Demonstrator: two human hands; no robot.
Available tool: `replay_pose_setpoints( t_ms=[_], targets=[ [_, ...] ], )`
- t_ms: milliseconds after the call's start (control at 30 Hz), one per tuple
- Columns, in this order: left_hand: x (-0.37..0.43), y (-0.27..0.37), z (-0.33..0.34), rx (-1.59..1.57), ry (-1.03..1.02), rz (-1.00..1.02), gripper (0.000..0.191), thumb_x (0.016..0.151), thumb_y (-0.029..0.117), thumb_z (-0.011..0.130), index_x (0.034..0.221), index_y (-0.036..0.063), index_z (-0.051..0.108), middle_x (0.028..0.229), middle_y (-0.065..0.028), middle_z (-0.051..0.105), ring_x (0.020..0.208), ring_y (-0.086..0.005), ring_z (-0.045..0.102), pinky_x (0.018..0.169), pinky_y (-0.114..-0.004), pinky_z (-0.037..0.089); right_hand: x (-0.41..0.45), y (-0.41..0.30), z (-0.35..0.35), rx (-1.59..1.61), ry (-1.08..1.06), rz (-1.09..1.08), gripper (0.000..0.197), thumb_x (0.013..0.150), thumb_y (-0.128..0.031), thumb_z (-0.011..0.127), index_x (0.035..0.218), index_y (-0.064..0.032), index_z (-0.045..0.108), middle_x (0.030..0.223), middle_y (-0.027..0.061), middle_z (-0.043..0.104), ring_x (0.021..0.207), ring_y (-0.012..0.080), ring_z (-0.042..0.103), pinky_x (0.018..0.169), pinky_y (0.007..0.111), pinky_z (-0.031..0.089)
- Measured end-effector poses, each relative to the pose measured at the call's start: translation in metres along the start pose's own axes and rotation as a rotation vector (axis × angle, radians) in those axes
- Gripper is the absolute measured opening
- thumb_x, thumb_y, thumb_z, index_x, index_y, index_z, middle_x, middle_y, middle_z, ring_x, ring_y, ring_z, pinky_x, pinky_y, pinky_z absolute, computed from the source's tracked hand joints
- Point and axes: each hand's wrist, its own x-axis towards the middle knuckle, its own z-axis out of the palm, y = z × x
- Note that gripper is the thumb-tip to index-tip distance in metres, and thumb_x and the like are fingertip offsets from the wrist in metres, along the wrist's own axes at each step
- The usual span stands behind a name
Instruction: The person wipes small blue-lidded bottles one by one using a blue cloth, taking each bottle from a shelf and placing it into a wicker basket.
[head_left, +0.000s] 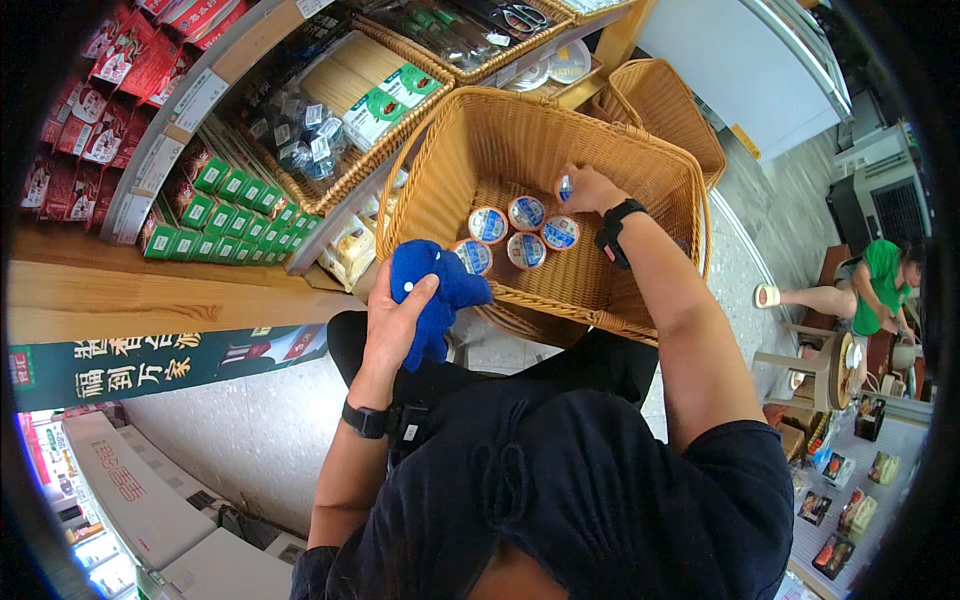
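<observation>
A folded blue cloth (439, 277) with small white spots is gripped in my left hand (396, 306), at the near left edge of a large wicker basket (645, 165). Inside this basket, my right hand (592, 189) has its fingers around a small round tub (563, 187) with a blue and white lid. Several like tubs, one of them a lidded tub (526, 250), stand in a cluster on the basket floor, left of that hand. The cloth hangs close to the nearest tub (472, 256), partly in front of it.
Shelves on the left hold green-ended boxes (225, 214), red packets (105, 112) and a basket of wooden skewers (360, 75). Another wicker basket (675, 120) stands behind mine. A seated person in green (881, 285) is at the right, beside a stool (832, 371).
</observation>
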Motion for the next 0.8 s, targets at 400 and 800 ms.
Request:
replay_pose_setpoints(
  t_ms=[400,800],
  targets=[
    [0.0,0.005,0.004,-0.004,0.022,-0.039,0.033,0.082,0.011,0.063,0.112,0.0051,0.05,0.086,-0.0033,0.058,0.069,-0.0092,0.056,0.058,-0.024,0.049,0.005,0.025,0.043,-0.301,-0.193,0.12,0.07,0.074,-0.014,0.064,0.134,-0.0042,0.03,0.127,0.0236,0.04,0.11,0.0382,0.049,0.084,0.044,0.048],
    [0.004,-0.001,0.003,0.021,-0.015,0.045,0.032,0.083,0.012,0.062,0.112,0.0041,0.05,0.087,-0.0055,0.059,0.068,-0.0111,0.057,0.058,-0.025,0.049,0.018,0.031,0.02,-0.033,0.016,-0.229,0.057,0.077,-0.029,0.063,0.125,-0.0045,0.046,0.106,0.0225,0.059,0.093,0.0359,0.058,0.079,0.042,0.047]
  ],
)
